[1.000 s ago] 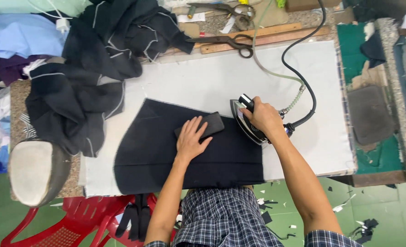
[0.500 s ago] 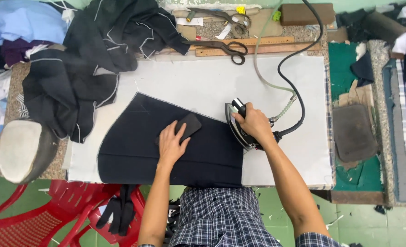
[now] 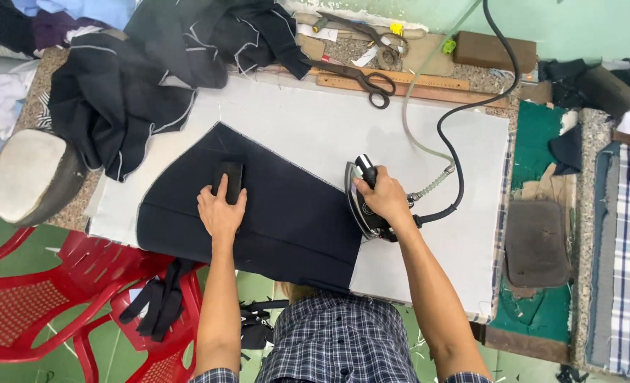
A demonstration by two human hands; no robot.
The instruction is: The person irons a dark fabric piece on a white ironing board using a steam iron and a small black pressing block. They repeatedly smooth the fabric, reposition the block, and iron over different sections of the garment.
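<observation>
Left hand [image 3: 222, 208] has slid left along the dark fabric panel [image 3: 258, 206] since the earlier frames, taking the small black block [image 3: 230, 179] with it; block was near the iron, now well apart from it and turned upright. Hand lies flat, fingers together, pressing the block's lower end onto the cloth. Right hand [image 3: 382, 196] stays wrapped tight around the handle of the iron [image 3: 363, 202], which sits at the panel's right edge, about where it was. Panel: matte navy, curved left edge, pale stitch line along the border, lying on the grey padded worktop [image 3: 414, 135]. Iron: shiny metal sole, black cord [image 3: 464, 142] plus pale hose [image 3: 410, 120] looping off behind. Dark steel scissors [image 3: 361, 78] lie on a wooden ruler [image 3: 414, 84] at the far edge. Rumpled dark garments [image 3: 137, 85] far left.
</observation>
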